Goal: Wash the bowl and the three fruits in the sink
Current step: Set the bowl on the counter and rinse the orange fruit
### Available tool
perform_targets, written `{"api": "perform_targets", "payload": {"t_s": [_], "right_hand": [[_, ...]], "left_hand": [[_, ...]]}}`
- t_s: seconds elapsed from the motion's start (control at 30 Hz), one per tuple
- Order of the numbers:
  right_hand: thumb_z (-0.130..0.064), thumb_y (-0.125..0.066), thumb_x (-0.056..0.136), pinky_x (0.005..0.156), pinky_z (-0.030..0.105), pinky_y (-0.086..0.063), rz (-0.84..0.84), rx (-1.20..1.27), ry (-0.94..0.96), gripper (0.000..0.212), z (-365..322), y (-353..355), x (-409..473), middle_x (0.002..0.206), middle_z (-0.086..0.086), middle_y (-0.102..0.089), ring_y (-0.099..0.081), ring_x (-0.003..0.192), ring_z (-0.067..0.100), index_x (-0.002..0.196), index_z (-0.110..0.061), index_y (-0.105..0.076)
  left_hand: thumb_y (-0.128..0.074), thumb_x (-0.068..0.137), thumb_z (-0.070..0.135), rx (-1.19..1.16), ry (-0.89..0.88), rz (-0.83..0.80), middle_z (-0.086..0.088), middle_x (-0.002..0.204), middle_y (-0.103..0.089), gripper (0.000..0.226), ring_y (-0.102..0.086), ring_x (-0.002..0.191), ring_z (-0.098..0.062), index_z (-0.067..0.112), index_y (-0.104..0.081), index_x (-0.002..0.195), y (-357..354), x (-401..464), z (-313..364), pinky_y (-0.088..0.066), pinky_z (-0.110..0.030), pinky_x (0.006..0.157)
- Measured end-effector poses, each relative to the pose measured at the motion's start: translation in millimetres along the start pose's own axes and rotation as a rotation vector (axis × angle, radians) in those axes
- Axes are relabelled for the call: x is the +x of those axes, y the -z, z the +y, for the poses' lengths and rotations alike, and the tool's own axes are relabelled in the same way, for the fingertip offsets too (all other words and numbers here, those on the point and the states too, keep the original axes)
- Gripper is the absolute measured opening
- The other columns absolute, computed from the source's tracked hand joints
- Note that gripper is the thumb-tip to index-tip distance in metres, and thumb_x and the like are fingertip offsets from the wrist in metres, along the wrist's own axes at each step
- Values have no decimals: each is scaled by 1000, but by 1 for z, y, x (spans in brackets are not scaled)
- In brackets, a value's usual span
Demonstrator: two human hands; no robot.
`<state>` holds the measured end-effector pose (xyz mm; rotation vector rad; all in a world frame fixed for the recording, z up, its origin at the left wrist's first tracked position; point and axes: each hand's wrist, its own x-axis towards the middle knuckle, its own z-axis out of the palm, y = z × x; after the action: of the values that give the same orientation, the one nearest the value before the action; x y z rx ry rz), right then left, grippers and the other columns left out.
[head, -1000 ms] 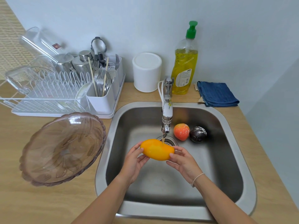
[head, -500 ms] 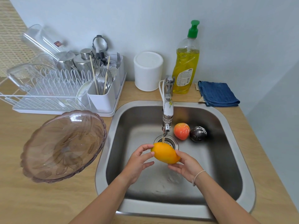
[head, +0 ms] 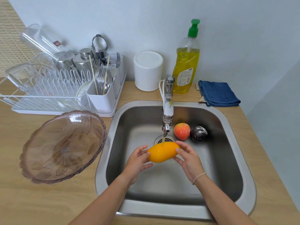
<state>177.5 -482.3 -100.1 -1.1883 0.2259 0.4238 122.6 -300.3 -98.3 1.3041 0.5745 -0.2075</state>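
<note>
An orange-yellow mango (head: 163, 152) is held over the steel sink (head: 233, 130), right under the tap (head: 167, 114), where a thin stream of water runs onto it. My left hand (head: 138, 161) grips its left end and my right hand (head: 189, 158) its right end. A red-orange apple (head: 181, 131) and a dark plum (head: 198, 133) with white foam on it lie side by side on the sink floor behind the mango, right of the drain. The tinted glass bowl (head: 63, 146) rests tilted on the counter, left of the sink.
A white dish rack (head: 53, 88) with glasses and a cutlery holder stands at the back left. Behind the sink are a white canister (head: 148, 70), a yellow dish soap bottle (head: 186, 60) and a folded blue cloth (head: 217, 93). The wall is close behind.
Both hands have turned the mango under the stream, from lying crosswise to end-on and back to crosswise. The apple, plum and bowl have not moved.
</note>
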Motion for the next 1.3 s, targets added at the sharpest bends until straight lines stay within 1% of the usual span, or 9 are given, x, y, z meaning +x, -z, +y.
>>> {"api": "perform_targets", "payload": {"t_s": [0.2, 0.3, 0.43, 0.6, 0.77, 0.9, 1.03, 1.17, 1.3], "right_hand": [[6, -63, 80, 77, 11, -48, -57, -402, 349, 33, 6, -14, -11, 109, -4, -62, -57, 102, 4, 94, -25, -64], [-5, -65, 81, 79, 12, -49, -104, -552, 481, 29, 10, -19, -13, 113, -11, -58, -52, 108, -4, 94, -31, -64], [-17, -61, 79, 81, 15, -50, -132, -633, 519, 26, 11, -17, -13, 116, -14, -56, -51, 112, 0, 96, -35, -62], [3, -60, 83, 80, 8, -47, -52, -560, 508, 37, 8, -15, -12, 112, -10, -57, -51, 106, -8, 98, -31, -61], [4, -48, 89, 79, 27, -55, 64, -269, 188, 33, 9, -2, 0, 120, 9, -56, -55, 107, 22, 103, -23, -60], [10, -37, 88, 71, 32, -54, 114, -84, -120, 38, 9, 4, 9, 128, 15, -49, -52, 114, 35, 115, -11, -55], [7, -37, 88, 67, 35, -56, 62, -10, -377, 42, 12, 6, 10, 134, 20, -43, -54, 108, 40, 126, -8, -47], [2, -38, 90, 60, 34, -59, 40, 45, -457, 44, 12, 4, 6, 137, 22, -42, -55, 99, 38, 133, -6, -42], [3, -39, 90, 62, 34, -59, 9, 35, -482, 44, 8, 2, 4, 136, 21, -44, -56, 102, 39, 133, -6, -43]], "left_hand": [[-44, 97, 13, 48, 136, -5, -12, 131, -49, 40, -60, 109, -30, 13, -44, 137, -1, 9, -8, -53, -34, 89], [-45, 97, 17, 57, 146, -22, -13, 132, -50, 39, -59, 109, -30, 14, -45, 136, -1, 10, -9, -50, -36, 95], [-46, 97, 16, 34, 148, -40, -13, 133, -50, 40, -60, 109, -31, 13, -45, 136, -2, 10, -8, -49, -36, 97], [-48, 97, 19, 27, 92, -16, -12, 133, -48, 39, -57, 113, -32, 16, -44, 135, -1, 6, -5, -48, -39, 97], [-56, 91, 15, 50, -82, 19, -4, 130, -49, 40, -52, 117, -24, 19, -49, 131, -5, -1, 2, -48, -33, 91], [-63, 87, 13, 290, -307, 78, 0, 118, -48, 32, -55, 102, -18, 26, -60, 116, -19, -2, 14, -52, -26, 86], [-65, 84, 13, 493, -454, 45, 9, 107, -45, 32, -50, 97, -6, 22, -63, 115, -38, -4, 29, -44, -5, 74], [-64, 85, 9, 550, -496, 21, 15, 102, -43, 34, -49, 95, 2, 17, -62, 118, -46, -6, 36, -42, -1, 72], [-65, 85, 12, 551, -486, 65, 7, 109, -47, 36, -49, 98, -5, 13, -60, 121, -40, -3, 38, -45, -3, 73]]}}
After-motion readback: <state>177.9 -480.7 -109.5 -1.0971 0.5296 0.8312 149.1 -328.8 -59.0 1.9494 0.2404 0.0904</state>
